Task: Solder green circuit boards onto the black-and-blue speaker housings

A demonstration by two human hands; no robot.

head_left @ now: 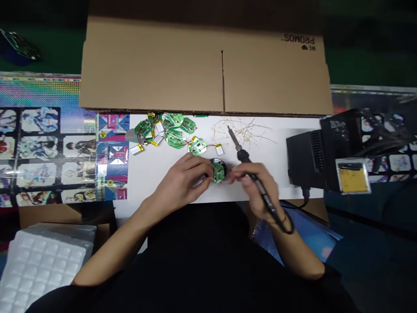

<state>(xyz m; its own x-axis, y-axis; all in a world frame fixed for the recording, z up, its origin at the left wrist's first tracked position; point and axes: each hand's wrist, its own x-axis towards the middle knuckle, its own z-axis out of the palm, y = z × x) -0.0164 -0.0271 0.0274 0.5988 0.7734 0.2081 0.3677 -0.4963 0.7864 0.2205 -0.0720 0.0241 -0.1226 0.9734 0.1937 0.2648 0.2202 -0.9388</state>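
Observation:
My left hand (190, 176) closes its fingers on the left edge of a round green circuit board (219, 170) that sits in a dark round housing. In my right hand (260, 187) is a black-handled soldering iron (239, 150), its metal tip pointing up and away from me, clear of the board. The thumb and fingers of that hand reach toward the board's right side; whether they touch it or pinch a wire is too blurred to tell. Just beyond lies another green board (197, 147) with a small silver battery (219, 149) wired to it.
Several green boards (174, 137) with batteries are piled at the back left of the white sheet (260, 152). Loose wire strands (249, 129) lie at the back. A large cardboard box (202, 65) bounds the far side. At right stand a black soldering station (306, 156) and a yellow sponge (352, 177).

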